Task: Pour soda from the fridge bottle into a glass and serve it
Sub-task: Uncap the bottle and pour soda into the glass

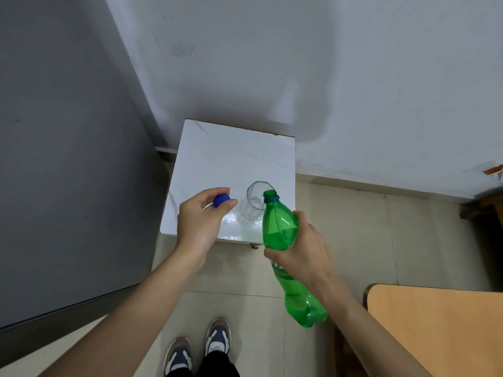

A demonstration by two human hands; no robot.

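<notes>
A green plastic soda bottle (280, 229) is gripped around its middle by my right hand (302, 257). The bottle is uncapped and leans forward, its open mouth just beside the rim of a clear empty glass (254, 198). The glass stands upright on a small white table (217, 159), near its front right corner. My left hand (198, 224) hovers over the table's front edge, left of the glass, pinching the blue bottle cap (221, 200) between thumb and fingers. No liquid is flowing.
A grey fridge side (68, 159) fills the left. A white wall stands behind the table. A wooden tabletop (435, 330) juts in at the lower right. Tiled floor and my shoes (198, 349) are below.
</notes>
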